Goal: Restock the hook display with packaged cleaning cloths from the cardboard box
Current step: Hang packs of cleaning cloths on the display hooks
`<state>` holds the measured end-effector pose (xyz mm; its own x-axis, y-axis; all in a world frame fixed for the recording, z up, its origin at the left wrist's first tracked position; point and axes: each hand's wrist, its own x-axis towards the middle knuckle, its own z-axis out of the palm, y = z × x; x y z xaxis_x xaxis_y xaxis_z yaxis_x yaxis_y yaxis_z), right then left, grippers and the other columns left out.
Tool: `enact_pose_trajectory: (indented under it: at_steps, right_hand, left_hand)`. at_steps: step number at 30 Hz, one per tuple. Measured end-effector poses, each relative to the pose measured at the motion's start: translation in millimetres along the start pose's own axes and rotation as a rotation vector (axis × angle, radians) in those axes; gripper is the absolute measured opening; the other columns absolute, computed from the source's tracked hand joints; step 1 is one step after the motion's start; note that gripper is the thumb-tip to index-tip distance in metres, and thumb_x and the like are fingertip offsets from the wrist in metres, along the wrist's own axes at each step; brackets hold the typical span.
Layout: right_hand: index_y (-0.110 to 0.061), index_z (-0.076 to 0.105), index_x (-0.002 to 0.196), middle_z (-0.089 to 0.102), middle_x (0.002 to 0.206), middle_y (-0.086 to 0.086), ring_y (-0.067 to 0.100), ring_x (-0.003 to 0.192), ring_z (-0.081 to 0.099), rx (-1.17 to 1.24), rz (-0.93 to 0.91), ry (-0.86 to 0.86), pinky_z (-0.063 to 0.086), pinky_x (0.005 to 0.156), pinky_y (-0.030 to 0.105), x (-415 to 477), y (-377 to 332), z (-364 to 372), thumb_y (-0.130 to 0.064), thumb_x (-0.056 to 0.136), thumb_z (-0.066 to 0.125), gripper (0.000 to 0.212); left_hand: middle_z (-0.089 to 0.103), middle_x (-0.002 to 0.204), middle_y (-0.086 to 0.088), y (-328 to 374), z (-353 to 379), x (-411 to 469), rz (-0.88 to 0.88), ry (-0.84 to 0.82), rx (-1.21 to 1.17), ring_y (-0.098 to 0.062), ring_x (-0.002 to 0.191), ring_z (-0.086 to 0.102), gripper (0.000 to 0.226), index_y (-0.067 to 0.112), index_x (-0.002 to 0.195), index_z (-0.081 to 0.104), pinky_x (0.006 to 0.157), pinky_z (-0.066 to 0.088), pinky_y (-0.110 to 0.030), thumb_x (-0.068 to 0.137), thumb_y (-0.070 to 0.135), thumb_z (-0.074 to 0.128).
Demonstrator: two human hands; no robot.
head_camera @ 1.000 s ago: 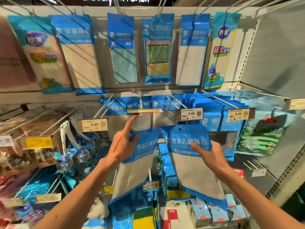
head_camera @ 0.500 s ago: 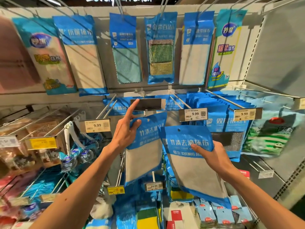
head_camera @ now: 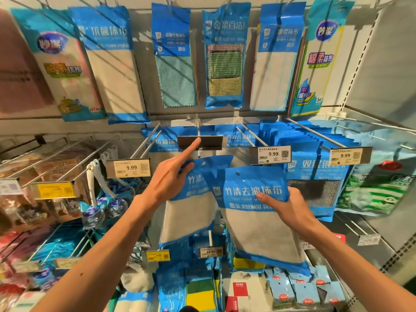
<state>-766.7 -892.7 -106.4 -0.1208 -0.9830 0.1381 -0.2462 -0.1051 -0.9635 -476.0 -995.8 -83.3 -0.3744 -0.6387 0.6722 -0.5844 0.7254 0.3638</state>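
Cloth pack (head_camera: 189, 217) below the hook (head_camera: 199, 153) looks light and floppy: pinch near its hole. Left hand (head_camera: 168, 179) holds it; right hand (head_camera: 292, 210) grips a second pack (head_camera: 258, 233).

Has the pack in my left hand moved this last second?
Yes, upward. The cloth pack in the left hand topped out at the bottom of the left 9.99 price tag; now it reaches that tag's top.

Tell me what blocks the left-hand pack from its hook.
Nothing visible does. A forefinger of the left hand props the price-tag flap up, leaving the hook tip bare just above the hang hole of the left pack.
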Motion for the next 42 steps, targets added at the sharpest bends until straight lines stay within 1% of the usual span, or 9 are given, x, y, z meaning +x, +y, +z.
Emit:
enact_pose_trajectory:
  at_steps: [4,10,14,20,26,30,34,38,42]
  right_hand:
    - [-0.018,0.071,0.096,0.076,0.087,-0.011,0.006,0.081,0.071,-0.024,0.0,-0.028,0.054,0.067,0.02,3.8,-1.9,0.2,-0.026,0.086,0.073,0.012]
    - [-0.02,0.069,0.098,0.076,0.091,-0.011,0.006,0.085,0.072,-0.002,-0.004,-0.08,0.055,0.069,0.021,5.1,-7.3,3.9,-0.025,0.087,0.071,0.012]
    - [-0.02,0.069,0.097,0.076,0.092,-0.009,0.008,0.086,0.072,0.005,0.0,-0.076,0.057,0.078,0.03,4.1,-10.2,6.1,-0.026,0.087,0.072,0.012]
    - [-0.018,0.072,0.097,0.077,0.092,-0.005,0.013,0.088,0.072,0.012,0.003,-0.057,0.058,0.081,0.035,-0.2,-14.2,6.8,-0.026,0.085,0.073,0.015]
    - [-0.017,0.071,0.1,0.076,0.096,0.0,0.02,0.093,0.072,-0.007,0.016,-0.089,0.056,0.09,0.048,-0.6,-19.3,12.8,-0.031,0.084,0.073,0.022]
    - [-0.018,0.071,0.099,0.077,0.096,-0.001,0.02,0.093,0.072,0.016,0.018,-0.107,0.056,0.091,0.046,1.9,-21.5,19.7,-0.029,0.084,0.074,0.019]
    - [-0.017,0.069,0.104,0.076,0.097,-0.004,0.015,0.093,0.072,0.057,0.033,-0.089,0.057,0.087,0.038,5.2,-18.1,24.5,-0.027,0.084,0.075,0.024]
    - [-0.014,0.065,0.112,0.076,0.1,-0.004,0.014,0.094,0.072,0.099,0.069,-0.076,0.056,0.091,0.041,8.1,-11.9,28.0,-0.021,0.085,0.074,0.029]
    - [-0.012,0.061,0.114,0.075,0.106,0.004,0.021,0.099,0.071,0.149,0.139,-0.156,0.054,0.096,0.046,9.6,-10.5,32.6,-0.019,0.084,0.075,0.034]
  left_hand:
    - [0.07,0.101,-0.011,-5.4,-6.5,10.9,0.046,-0.022,0.088,-0.031,0.086,0.065,0.085,0.055,0.151,0.003,0.075,0.052,-0.046,0.1,0.009,0.054]
    - [0.066,0.113,-0.018,-6.4,-8.8,3.2,0.013,0.047,0.074,-0.037,0.092,0.064,0.07,0.042,0.155,0.016,0.076,0.053,-0.051,0.1,0.01,0.046]
    - [0.055,0.079,-0.01,1.3,-2.3,1.6,-0.038,0.141,0.127,-0.025,0.064,0.047,0.064,0.033,0.154,0.024,0.059,0.044,-0.041,0.099,0.005,0.044]
    - [0.042,0.074,-0.004,1.0,3.8,3.6,-0.063,0.178,0.116,-0.025,0.062,0.041,0.061,0.027,0.152,0.032,0.056,0.042,-0.046,0.099,-0.002,0.043]
    - [0.052,0.078,-0.013,-0.3,9.2,3.9,-0.111,0.12,0.277,-0.035,0.055,0.049,0.079,0.051,0.152,0.008,0.051,0.044,-0.042,0.101,0.005,0.047]
    - [0.051,0.076,-0.013,-0.7,18.6,6.5,-0.187,0.134,0.343,-0.039,0.051,0.049,0.105,0.06,0.146,-0.012,0.045,0.044,-0.048,0.093,-0.004,0.054]
    - [0.049,0.071,-0.011,3.1,20.3,9.4,-0.181,0.139,0.402,-0.035,0.049,0.048,0.112,0.055,0.149,-0.013,0.04,0.036,-0.038,0.089,-0.005,0.062]
    - [0.059,0.086,-0.01,3.8,16.8,6.7,-0.087,0.13,0.443,-0.032,0.076,0.057,0.104,0.049,0.153,-0.005,0.058,0.05,-0.044,0.088,-0.003,0.059]
    - [0.066,0.097,-0.011,16.0,4.5,0.9,-0.072,0.097,0.459,-0.033,0.098,0.051,0.087,0.031,0.157,0.009,0.079,0.047,-0.048,0.085,0.003,0.047]
